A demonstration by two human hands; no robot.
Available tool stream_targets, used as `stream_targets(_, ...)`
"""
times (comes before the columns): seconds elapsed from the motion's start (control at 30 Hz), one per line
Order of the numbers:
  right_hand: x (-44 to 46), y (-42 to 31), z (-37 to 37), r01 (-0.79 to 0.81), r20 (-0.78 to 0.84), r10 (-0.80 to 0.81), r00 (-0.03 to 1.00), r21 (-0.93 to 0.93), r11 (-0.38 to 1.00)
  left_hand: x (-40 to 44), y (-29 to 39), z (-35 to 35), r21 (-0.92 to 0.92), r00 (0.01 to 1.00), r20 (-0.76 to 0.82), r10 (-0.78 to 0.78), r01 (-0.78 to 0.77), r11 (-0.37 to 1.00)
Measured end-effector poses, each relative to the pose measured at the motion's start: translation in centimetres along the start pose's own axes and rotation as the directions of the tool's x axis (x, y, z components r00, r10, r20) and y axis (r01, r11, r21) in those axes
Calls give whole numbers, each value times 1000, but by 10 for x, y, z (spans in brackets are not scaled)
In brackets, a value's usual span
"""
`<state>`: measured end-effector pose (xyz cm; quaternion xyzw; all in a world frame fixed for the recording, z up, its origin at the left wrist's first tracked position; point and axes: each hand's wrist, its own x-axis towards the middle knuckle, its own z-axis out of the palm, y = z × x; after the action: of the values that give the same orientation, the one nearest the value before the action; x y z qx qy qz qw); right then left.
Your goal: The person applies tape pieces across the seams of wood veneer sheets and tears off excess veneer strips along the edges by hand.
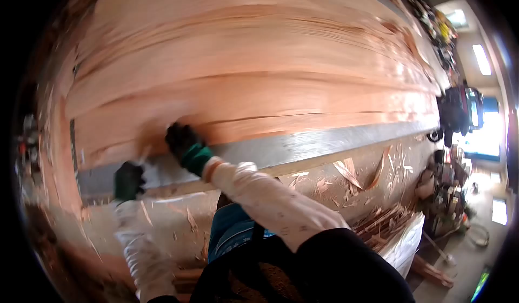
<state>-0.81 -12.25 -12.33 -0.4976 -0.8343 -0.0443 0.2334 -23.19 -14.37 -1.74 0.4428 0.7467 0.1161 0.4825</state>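
Note:
A broad stack of thin reddish-brown wood veneer sheets spreads out in front of me, with wavy edges and splits along the grain. Under its near side shows a grey metal-looking strip. My right hand, in a black and green glove, lies on the veneer close to its near edge, fingers forward and somewhat smeared. To its left, my left hand, gloved alike, is closed over the strip's near edge. A thin pale sliver shows just above it; whether the hand grips it is unclear.
Torn veneer scraps litter the floor along the near side. A bundle of wood strips in white wrapping stands at lower right. Machinery and cluttered equipment stand farther right, by bright windows.

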Motion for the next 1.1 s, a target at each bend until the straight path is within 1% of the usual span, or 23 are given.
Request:
stream_targets(0.03,-2,4,2,-4,-71,7,997,39,999,-5,10,-16,-14,997,-53,-64,63,998)
stream_targets(0.07,-1,15,-13,-6,77,0,997,81,997,-16,13,-24,-95,997,-80,12,-19,995)
stream_targets(0.1,7,21,-35,-15,222,-15,975,133,991,-12,4,-31,-107,999,-23,39,-41,993)
stream_targets(0.13,16,28,-56,-30,358,-41,933,192,981,-19,9,-21,-153,999,-31,17,-22,988)
stream_targets(0.2,-10,77,-111,55,80,-79,994,267,962,-40,6,6,-213,997,-50,-57,45,976)
stream_targets(0.23,-37,111,-126,131,-153,-94,984,258,957,-52,-6,22,-234,992,-64,-105,87,968)
stream_targets(0.3,-89,199,-176,-11,-54,20,998,172,985,-73,-39,68,-372,977,-101,-190,140,918)
stream_targets(0.33,-113,254,-198,-60,-45,73,996,244,968,-101,-47,102,-458,987,-138,-88,15,889)
stream_targets(0.37,-142,301,-221,-249,45,246,968,282,927,-133,-28,143,-445,981,-195,-21,-70,893)
stream_targets(0.4,-167,342,-247,-292,-7,300,954,205,934,-148,-31,178,-407,983,-181,43,-115,906)
stream_targets(0.43,-188,370,-266,-353,0,357,934,151,923,-165,-7,213,-421,988,-150,-35,-32,907)
stream_targets(0.47,-204,391,-282,-377,53,374,926,116,919,-179,15,248,-583,981,-155,-118,5,812)
stream_targets(0.5,-216,405,-291,-399,106,390,915,74,914,-184,48,275,-594,963,-129,-235,115,796)
stream_targets(0.53,-226,417,-289,-352,95,344,934,97,931,-184,57,295,-606,983,-57,-172,103,789)
stream_targets(0.6,-245,433,-282,-256,76,248,966,128,958,-183,97,328,-569,1000,-3,-9,6,822)
stream_targets(0.63,-247,436,-281,-251,51,246,968,154,956,-181,117,338,-564,999,25,-43,49,824)
stream_targets(0.7,-249,432,-278,-248,2,253,967,204,947,-174,148,362,-565,998,-59,-17,-20,825)
stream_targets(0.77,-250,434,-278,-257,5,263,965,234,938,-164,152,378,-537,984,-90,156,-180,824)
stream_targets(0.8,-251,434,-277,-253,3,259,966,234,939,-155,153,388,-483,981,-119,155,-194,854)
stream_targets(0.83,-252,435,-277,-249,1,255,967,230,941,-143,157,396,-509,962,-126,241,-271,817)
stream_targets(0.9,-250,437,-278,-233,19,235,972,225,946,-119,172,412,-400,918,-186,351,-397,826)
stream_targets(1.0,-247,436,-283,-232,57,225,973,211,950,-109,210,426,-308,924,-150,351,-381,871)
stream_targets(1.1,-237,427,-288,-258,49,254,966,202,945,-92,201,442,-394,951,-86,298,-308,866)
